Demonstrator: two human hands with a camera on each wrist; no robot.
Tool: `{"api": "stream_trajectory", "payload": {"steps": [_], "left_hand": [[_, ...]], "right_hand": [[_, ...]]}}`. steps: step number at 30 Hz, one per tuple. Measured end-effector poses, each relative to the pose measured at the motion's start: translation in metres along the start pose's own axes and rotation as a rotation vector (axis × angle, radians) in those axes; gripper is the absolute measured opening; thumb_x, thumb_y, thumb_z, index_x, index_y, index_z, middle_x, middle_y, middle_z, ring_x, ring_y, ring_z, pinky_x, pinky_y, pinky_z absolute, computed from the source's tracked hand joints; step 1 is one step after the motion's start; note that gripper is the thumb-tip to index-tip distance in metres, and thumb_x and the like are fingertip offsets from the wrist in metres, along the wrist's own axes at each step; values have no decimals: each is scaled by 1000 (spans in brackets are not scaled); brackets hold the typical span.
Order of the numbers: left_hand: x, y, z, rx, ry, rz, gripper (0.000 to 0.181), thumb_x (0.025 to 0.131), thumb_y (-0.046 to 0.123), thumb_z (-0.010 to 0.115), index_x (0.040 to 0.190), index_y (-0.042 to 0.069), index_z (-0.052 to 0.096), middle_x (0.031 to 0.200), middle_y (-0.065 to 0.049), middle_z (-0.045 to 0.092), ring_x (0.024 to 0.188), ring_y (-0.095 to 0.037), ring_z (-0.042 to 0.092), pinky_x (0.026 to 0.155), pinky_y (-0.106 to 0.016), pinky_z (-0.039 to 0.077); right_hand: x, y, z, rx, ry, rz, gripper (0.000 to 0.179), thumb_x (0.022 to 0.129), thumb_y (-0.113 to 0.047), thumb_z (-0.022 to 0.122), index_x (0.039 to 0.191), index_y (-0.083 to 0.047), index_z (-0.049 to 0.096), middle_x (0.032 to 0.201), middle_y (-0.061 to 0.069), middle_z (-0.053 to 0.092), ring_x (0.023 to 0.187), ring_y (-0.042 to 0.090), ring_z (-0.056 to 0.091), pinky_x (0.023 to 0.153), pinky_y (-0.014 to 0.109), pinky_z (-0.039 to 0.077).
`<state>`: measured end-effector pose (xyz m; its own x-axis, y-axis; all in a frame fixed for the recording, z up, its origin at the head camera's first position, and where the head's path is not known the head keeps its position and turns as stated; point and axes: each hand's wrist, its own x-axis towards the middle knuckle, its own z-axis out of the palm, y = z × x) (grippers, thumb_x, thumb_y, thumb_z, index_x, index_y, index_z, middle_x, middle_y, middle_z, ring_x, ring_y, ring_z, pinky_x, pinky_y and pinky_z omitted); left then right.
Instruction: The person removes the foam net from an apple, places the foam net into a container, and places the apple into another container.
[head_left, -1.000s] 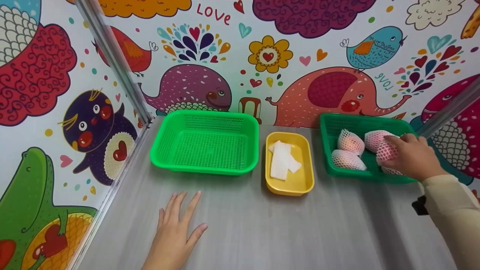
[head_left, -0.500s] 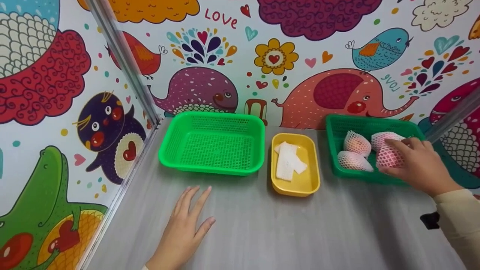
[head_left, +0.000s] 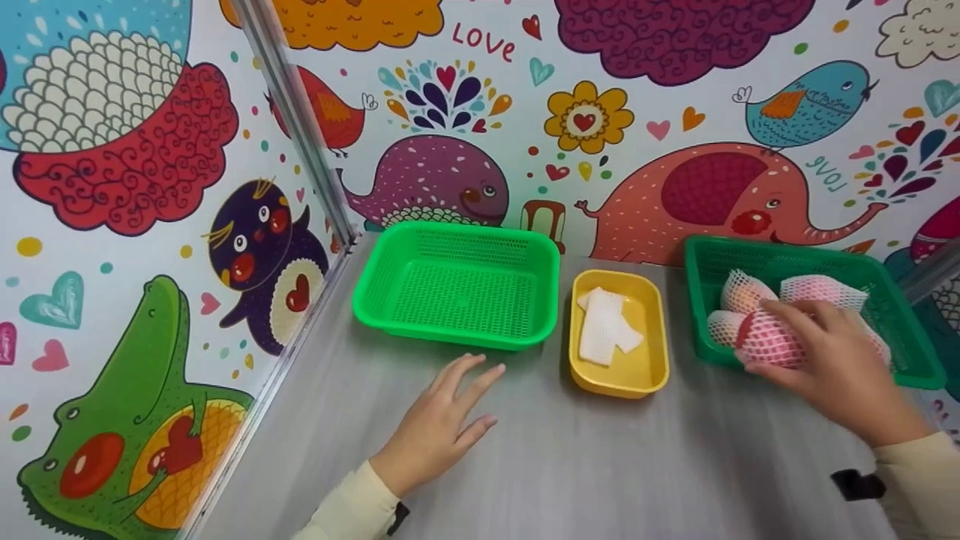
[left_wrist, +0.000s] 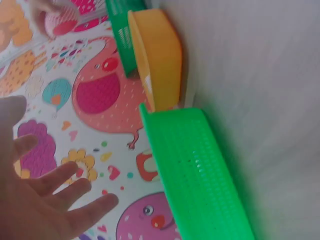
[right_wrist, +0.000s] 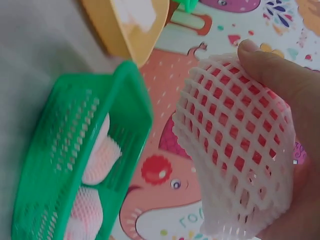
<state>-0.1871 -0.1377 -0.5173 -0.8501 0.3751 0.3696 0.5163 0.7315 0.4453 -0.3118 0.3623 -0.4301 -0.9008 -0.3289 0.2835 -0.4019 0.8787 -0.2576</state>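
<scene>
My right hand (head_left: 847, 367) grips a red round fruit in a white foam net (head_left: 772, 341), thumb and fingers curled round it. In the right wrist view the fruit's net (right_wrist: 235, 135) is raised above the dark green basket (right_wrist: 107, 105), its loose end hanging off. Several other netted fruits (head_left: 821, 291) lie in that basket, partly hidden by the hand. My left hand (head_left: 435, 431) hovers over the table, fingers spread and holding nothing, just in front of the light green basket (head_left: 450, 339).
Between the two baskets stands a yellow tray (head_left: 621, 386) with white foam nets (head_left: 602, 330) in it. A grey table (head_left: 555, 465) carries all three. Behind and to the left rise printed walls (head_left: 649, 82), with a metal post (head_left: 304, 120) at the corner.
My right hand has lifted the netted fruit up from among the others and a little leftward. My left hand has moved forward and right. The head view has swung left.
</scene>
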Motion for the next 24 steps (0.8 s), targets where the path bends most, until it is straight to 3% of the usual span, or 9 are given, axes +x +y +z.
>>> {"api": "stream_trajectory", "payload": {"steps": [5,10,24], "left_hand": [[11,-2,6,21,-78,62,64,112,42,63,169,27,39,165,-13,41,152,-34,42,114,-57,47],[18,-2,10,10,-125,105,62,112,42,61,168,27,40,164,-13,42,151,-32,43,115,-55,47],[17,13,38,-96,-64,192,56,113,36,60,165,23,44,157,-9,48,141,-25,51,110,-48,52]], "right_hand": [[-12,-19,10,64,34,-44,87,77,-25,103,152,-10,61,136,26,55,118,49,49,80,70,59],[-15,-46,20,98,12,-58,88,77,-26,103,153,-14,61,138,22,56,122,47,48,80,66,61],[-33,-103,49,237,-25,-89,84,77,-33,102,152,-25,63,143,10,56,129,32,47,90,55,62]]}}
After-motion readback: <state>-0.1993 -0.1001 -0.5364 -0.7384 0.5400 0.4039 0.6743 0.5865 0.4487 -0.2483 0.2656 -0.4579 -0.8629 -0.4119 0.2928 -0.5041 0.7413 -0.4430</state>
